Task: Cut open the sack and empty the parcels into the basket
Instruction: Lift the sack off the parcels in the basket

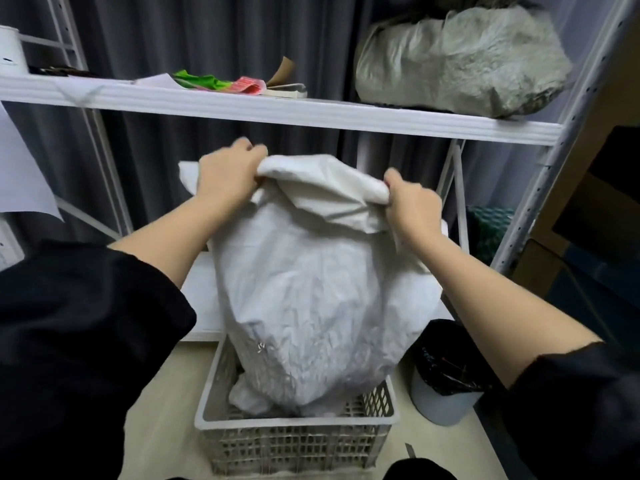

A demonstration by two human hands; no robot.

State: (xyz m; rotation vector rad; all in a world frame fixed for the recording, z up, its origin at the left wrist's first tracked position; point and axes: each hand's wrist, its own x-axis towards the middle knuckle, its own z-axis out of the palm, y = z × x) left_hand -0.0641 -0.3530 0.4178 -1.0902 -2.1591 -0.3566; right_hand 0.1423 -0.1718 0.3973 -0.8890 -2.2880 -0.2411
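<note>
A bulging white woven sack hangs upside down with its lower end inside a white lattice basket on the floor. My left hand grips the sack's upper left corner. My right hand grips the upper right corner. Both hold the bunched fabric at about the same height, just under the shelf board. The sack's lower end hides the basket's inside, and no parcels show.
A white metal shelf board runs across above my hands, with papers and a grey full sack on it. A small bin with a black liner stands right of the basket. Shelf uprights stand at both sides.
</note>
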